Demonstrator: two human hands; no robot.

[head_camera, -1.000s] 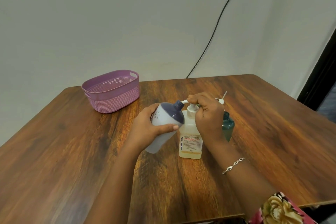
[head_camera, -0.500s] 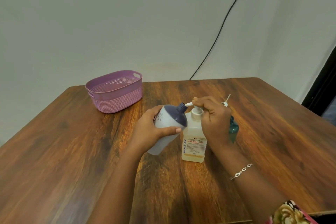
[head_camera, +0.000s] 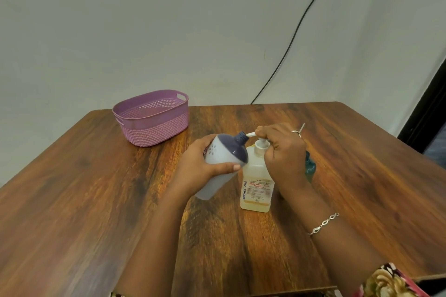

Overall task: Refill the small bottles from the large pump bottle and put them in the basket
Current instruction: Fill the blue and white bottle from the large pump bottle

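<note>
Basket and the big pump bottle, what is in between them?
In the head view, a white bottle with a dark blue top, held tilted by the left hand, lies between the basket and the pump bottle.

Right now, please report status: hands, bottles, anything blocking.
Left hand holds white bottle tilted, neck at pump spout. Right hand grips head of large pump bottle. Teal bottle partly hidden behind right hand.

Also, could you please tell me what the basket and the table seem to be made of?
The basket looks like moulded matte purple plastic: perforated upper wall, woven-pattern base, cut-out handles. The table looks like wood or wood-grain laminate with slight sheen; I cannot tell which.
</note>
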